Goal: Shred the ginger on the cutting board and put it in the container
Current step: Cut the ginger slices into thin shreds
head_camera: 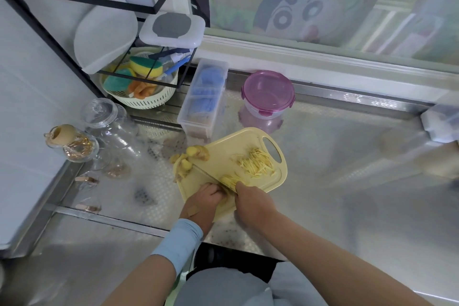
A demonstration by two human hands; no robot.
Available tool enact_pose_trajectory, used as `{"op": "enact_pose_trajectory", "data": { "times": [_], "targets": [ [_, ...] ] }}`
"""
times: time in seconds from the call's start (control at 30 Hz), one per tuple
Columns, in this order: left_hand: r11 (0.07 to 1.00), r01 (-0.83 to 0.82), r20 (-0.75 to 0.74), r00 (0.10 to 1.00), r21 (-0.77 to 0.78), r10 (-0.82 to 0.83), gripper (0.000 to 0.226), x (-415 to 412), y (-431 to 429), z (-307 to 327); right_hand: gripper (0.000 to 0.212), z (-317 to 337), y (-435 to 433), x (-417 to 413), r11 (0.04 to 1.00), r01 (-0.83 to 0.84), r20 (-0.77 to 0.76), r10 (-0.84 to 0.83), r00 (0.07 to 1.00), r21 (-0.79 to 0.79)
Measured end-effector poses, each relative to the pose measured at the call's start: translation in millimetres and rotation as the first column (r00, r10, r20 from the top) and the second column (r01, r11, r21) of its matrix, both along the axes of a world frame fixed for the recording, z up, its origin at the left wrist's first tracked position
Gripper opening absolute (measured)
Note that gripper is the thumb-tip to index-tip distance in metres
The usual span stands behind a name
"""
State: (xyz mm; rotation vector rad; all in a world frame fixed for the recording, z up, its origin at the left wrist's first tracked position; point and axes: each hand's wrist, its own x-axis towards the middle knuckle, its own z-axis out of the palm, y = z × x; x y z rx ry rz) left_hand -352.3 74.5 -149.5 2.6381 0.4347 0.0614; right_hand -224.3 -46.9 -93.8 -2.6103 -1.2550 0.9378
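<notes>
A yellow cutting board point(260, 141) lies on the steel counter. A heap of shredded ginger point(255, 163) sits near its handle hole. Whole ginger pieces point(196, 153) and peelings rest on the board's left edge. At the near edge, my left hand point(205, 202) holds a small stack of ginger slices point(229, 179) with curled fingers. My right hand point(250, 200) grips the handle of a knife point(211, 177), whose blade runs across the board toward the whole ginger. A round container with a pink lid point(268, 93), shut, stands behind the board.
A clear oblong box point(203, 97) holding blue things stands left of the pink container. Glass jars point(109, 122) and a corked bottle point(69, 141) stand at the left. A black rack holds a colander of sponges point(141, 84). Steel counter point(347, 169) stretches to the right.
</notes>
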Motion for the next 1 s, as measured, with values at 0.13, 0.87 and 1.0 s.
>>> {"op": "enact_pose_trajectory", "data": {
  "times": [0.13, 0.87, 1.0],
  "targets": [
    [0.998, -0.051, -0.002, 0.999, -0.036, 0.051, 0.038, 0.9, -2.7, 3.4, 0.012, 2.8, -8.1, -7.3, 1.0, 0.004, 0.035, -0.005, 0.999, 0.031],
    [0.995, -0.085, 0.01, 0.996, -0.058, 0.085, 0.047, 4.8, -7.9, 7.4, 0.026, 2.2, -38.7, -9.9, 0.998, -0.012, 0.105, 0.018, 0.994, -0.059],
    [0.989, -0.119, 0.055, 0.991, -0.084, 0.124, 0.049, 4.3, -5.5, 5.4, 0.024, -0.5, -28.2, -7.8, 0.998, -0.023, 0.09, 0.029, 0.996, -0.062]
  ]
}}
